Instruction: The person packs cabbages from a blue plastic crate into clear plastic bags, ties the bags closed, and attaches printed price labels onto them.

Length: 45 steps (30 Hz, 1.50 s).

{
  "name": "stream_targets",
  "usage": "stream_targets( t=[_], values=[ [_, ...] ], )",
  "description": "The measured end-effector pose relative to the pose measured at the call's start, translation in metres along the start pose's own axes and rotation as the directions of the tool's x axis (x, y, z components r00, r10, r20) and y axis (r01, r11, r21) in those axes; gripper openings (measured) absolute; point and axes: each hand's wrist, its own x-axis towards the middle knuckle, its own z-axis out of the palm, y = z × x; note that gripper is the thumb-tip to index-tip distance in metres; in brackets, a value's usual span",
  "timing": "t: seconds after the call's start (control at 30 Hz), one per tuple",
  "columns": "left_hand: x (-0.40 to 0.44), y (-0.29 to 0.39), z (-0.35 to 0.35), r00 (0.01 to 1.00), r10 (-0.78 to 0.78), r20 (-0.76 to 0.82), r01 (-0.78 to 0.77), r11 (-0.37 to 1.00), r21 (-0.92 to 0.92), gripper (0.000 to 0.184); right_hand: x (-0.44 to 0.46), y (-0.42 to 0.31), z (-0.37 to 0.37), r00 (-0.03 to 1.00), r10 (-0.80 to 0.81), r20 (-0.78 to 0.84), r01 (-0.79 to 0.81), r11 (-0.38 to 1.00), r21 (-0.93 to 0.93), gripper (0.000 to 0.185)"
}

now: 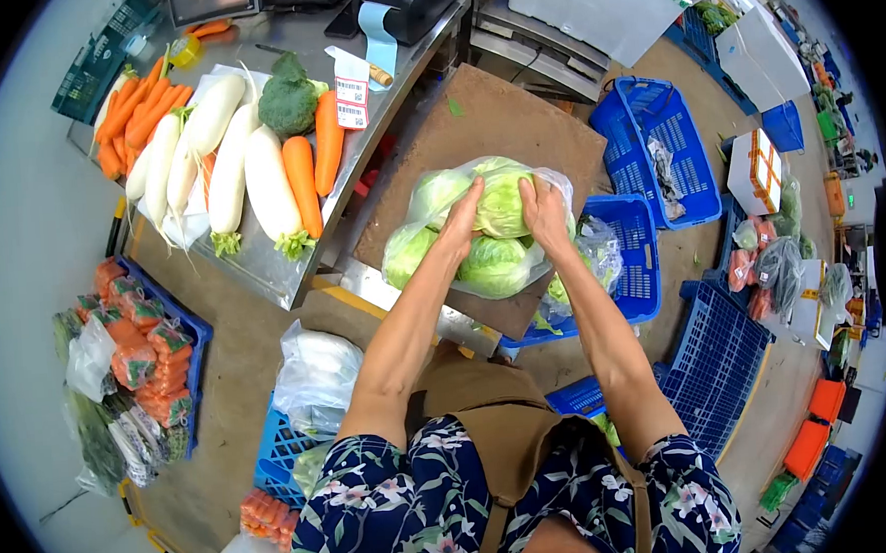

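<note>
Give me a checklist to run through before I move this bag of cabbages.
1. Left hand and right hand both on the cabbage bag: ok.
2. Bag resting on the brown board: ok.
3. Bag mouth closed: cannot tell.
4. Label visible on the bag: not ok, none shows; barcode labels are by the steel table's edge.
5. Board free of scraps: not ok, a leaf scrap lies beyond the bag.

Cabbages [493, 266]: at least four round, pale green heads with whitish ribs, bunched close together, two far and two near
Clear plastic bag [537, 262]: thin, crinkled, bulging around the heads
Resting place: the middle of the brown board [514, 108], the bag lying spread across it
</note>
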Motion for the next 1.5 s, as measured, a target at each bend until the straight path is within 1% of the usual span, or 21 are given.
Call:
stream_targets(
  t=[0.1,0.13,0.2,0.27,0.3,0.33,0.43,0.57,0.77,0.9,0.93,1.07,1.1,1.17,1.23,1.3,1.33,1.37,1.4,1.43,1.5],
  values=[
    [-0.019,-0.01,0.01,0.995,-0.023,-0.094,0.025,1.0,0.017,0.064,0.014,-0.031,-0.027,0.975,0.11,0.191,-0.156,0.956,0.247,0.049],
    [-0.033,-0.003,0.016,0.993,-0.029,-0.111,0.031,0.999,0.022,0.064,0.015,-0.034,-0.029,0.979,0.092,0.181,-0.117,0.985,0.129,0.055],
    [-0.053,0.001,0.022,0.989,0.029,-0.148,-0.02,0.998,0.064,0.066,0.018,-0.041,-0.04,0.948,0.139,0.288,-0.203,0.957,0.206,0.056],
    [-0.089,0.023,0.03,0.983,0.137,-0.12,-0.081,0.921,0.381,0.067,0.019,-0.053,-0.06,0.873,0.218,0.436,-0.397,0.837,0.376,0.057],
    [-0.102,0.028,0.034,0.978,0.188,-0.09,-0.113,0.841,0.53,0.067,0.016,-0.062,-0.073,0.809,0.25,0.532,-0.534,0.691,0.487,0.056],
    [-0.109,0.022,0.036,0.9,0.433,-0.038,-0.256,0.598,0.759,0.067,0.012,-0.067,-0.08,0.738,0.252,0.626,-0.651,0.509,0.563,0.056],
    [-0.137,0.026,0.058,0.761,0.635,0.135,-0.253,0.098,0.962,0.073,-0.005,-0.065,-0.082,0.725,0.192,0.662,-0.688,0.245,0.683,0.055],
    [-0.158,0.032,0.077,0.744,0.631,0.22,-0.229,-0.069,0.971,0.068,-0.025,-0.076,-0.103,0.801,0.19,0.568,-0.594,0.131,0.794,0.054],
    [-0.153,0.033,0.101,0.541,0.492,0.682,-0.451,-0.515,0.73,0.026,-0.061,-0.042,-0.133,0.807,0.244,0.537,-0.528,-0.109,0.842,0.047],
    [-0.121,0.026,0.139,0.485,0.441,0.756,-0.755,-0.226,0.616,0.009,-0.116,-0.007,-0.134,0.746,0.287,0.6,-0.424,-0.49,0.762,0.045],
    [-0.123,0.032,0.158,0.757,0.257,0.6,-0.653,0.285,0.702,0.013,-0.132,0.001,-0.137,0.736,0.298,0.608,-0.38,-0.562,0.735,0.046],
    [-0.065,0.014,0.21,0.843,0.247,0.477,-0.524,0.575,0.628,0.023,-0.197,0.036,-0.143,0.808,0.251,0.533,-0.134,-0.802,0.582,0.05],
    [-0.044,0.007,0.221,0.883,0.168,0.439,-0.459,0.508,0.729,0.019,-0.211,0.045,-0.149,0.84,0.238,0.487,-0.075,-0.839,0.539,0.05],
    [0.004,-0.029,0.23,0.781,0.223,0.584,-0.625,0.268,0.733,0.036,-0.241,0.066,-0.165,0.847,0.298,0.441,0.014,-0.84,0.543,0.054],
    [0.042,-0.074,0.226,0.484,0.326,0.812,-0.699,-0.413,0.583,0.049,-0.274,0.093,-0.183,0.819,0.373,0.435,0.087,-0.832,0.548,0.056],
    [0.069,-0.119,0.231,0.375,0.246,0.893,-0.691,-0.568,0.447,0.041,-0.312,0.125,-0.193,0.806,0.414,0.424,0.16,-0.841,0.517,0.058],
    [0.084,-0.146,0.234,0.798,0.097,0.595,-0.581,-0.141,0.801,0.02,-0.335,0.142,-0.203,0.791,0.453,0.411,0.216,-0.836,0.505,0.059],
    [0.069,-0.172,0.254,0.816,0.084,0.572,-0.57,-0.044,0.82,0.023,-0.352,0.146,-0.221,0.794,0.466,0.391,0.278,-0.849,0.449,0.059],
    [0.057,-0.197,0.271,0.796,0.048,0.603,-0.562,-0.309,0.767,0.03,-0.378,0.166,-0.218,0.789,0.487,0.374,0.354,-0.859,0.371,0.058],
    [0.05,-0.226,0.284,0.879,-0.047,0.474,-0.459,-0.351,0.816,0.039,-0.405,0.188,-0.214,0.79,0.498,0.358,0.416,-0.864,0.284,0.056],
    [0.029,-0.291,0.304,0.898,-0.221,0.38,-0.423,-0.194,0.885,0.032,-0.459,0.218,-0.229,0.609,0.666,0.43,0.54,-0.746,0.391,0.049]
  ],
)
